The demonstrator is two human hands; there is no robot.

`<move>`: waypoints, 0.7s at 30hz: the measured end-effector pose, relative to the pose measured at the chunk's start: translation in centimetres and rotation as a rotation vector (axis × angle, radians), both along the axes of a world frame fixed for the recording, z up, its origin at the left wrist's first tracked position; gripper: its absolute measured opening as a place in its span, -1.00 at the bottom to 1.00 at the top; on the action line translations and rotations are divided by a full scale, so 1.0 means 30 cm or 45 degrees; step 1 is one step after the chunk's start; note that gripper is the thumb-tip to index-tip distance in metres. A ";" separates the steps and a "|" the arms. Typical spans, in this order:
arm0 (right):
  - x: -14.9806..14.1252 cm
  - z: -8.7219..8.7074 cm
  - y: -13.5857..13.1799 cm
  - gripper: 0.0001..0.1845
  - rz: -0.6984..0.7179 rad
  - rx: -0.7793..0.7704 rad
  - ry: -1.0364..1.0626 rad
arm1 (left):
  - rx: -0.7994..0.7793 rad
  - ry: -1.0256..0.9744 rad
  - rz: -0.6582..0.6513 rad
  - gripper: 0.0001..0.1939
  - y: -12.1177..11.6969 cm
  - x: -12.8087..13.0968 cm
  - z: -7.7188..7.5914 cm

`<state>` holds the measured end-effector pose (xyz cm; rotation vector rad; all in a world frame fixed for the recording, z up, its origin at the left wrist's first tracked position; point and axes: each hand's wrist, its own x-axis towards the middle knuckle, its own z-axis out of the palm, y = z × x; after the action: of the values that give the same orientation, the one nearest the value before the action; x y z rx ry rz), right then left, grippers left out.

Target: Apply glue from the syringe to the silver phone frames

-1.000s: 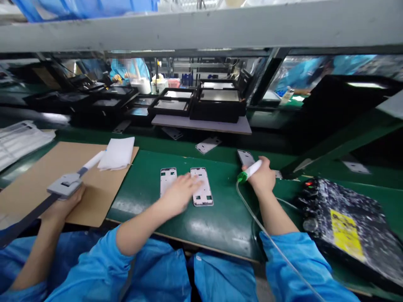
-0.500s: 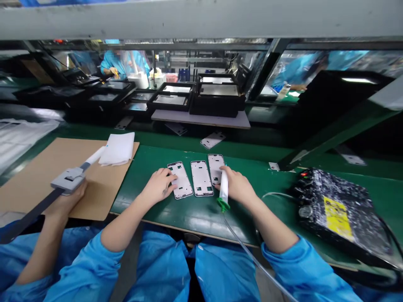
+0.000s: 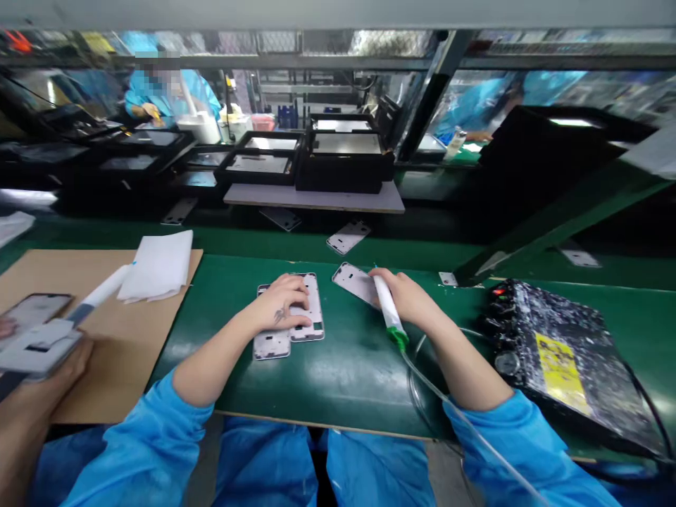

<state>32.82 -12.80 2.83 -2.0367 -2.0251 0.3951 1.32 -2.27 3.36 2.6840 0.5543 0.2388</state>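
Observation:
My left hand (image 3: 282, 304) lies over two phone frames, its fingers and thumb curled on the pale metal. The right-hand phone frame (image 3: 315, 310) partly sticks out past the fingers. The other phone frame (image 3: 272, 345) shows below the palm, overlapping or touching its neighbour; which one I cannot tell. In my right hand (image 3: 406, 296) is a white dispensing syringe (image 3: 387, 304) with a green cap at its back end, where a clear hose (image 3: 438, 387) joins. A third phone frame (image 3: 355, 282) slants at the right fingertips, its right end hidden by the hand.
A black dispenser box (image 3: 570, 366) with a yellow label stands at right. Another person's hand (image 3: 63, 373) is at left, near a grey device and brown cardboard (image 3: 116, 352) with white sheets (image 3: 158, 264). Behind are black trays (image 3: 343, 169) and a loose frame (image 3: 348, 236).
The left and middle phone frames, spread apart before, are now together under my left hand. The right phone frame has turned aslant at my right hand. The view has shifted somewhat.

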 end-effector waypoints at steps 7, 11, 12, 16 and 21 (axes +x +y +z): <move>-0.007 -0.034 -0.004 -0.53 0.035 0.194 0.083 | -0.072 -0.032 0.095 -0.26 0.022 -0.035 -0.047; -0.070 -0.061 -0.011 -0.61 0.370 0.254 0.248 | -0.091 0.047 0.269 0.10 0.037 -0.043 -0.050; -0.088 -0.070 -0.012 -0.62 0.463 0.253 0.312 | -0.091 0.063 0.293 0.14 0.042 -0.044 -0.046; -0.165 -0.112 0.009 -0.64 0.653 0.251 0.587 | -0.073 0.113 0.274 0.15 0.035 -0.040 -0.019; -0.183 -0.135 0.053 -0.60 0.398 0.564 0.880 | -0.138 0.192 0.247 0.24 -0.021 -0.084 0.028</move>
<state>27.32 -11.20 -1.24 -1.1149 -1.7680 0.5522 -1.21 -2.89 4.21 2.5575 0.8507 0.0567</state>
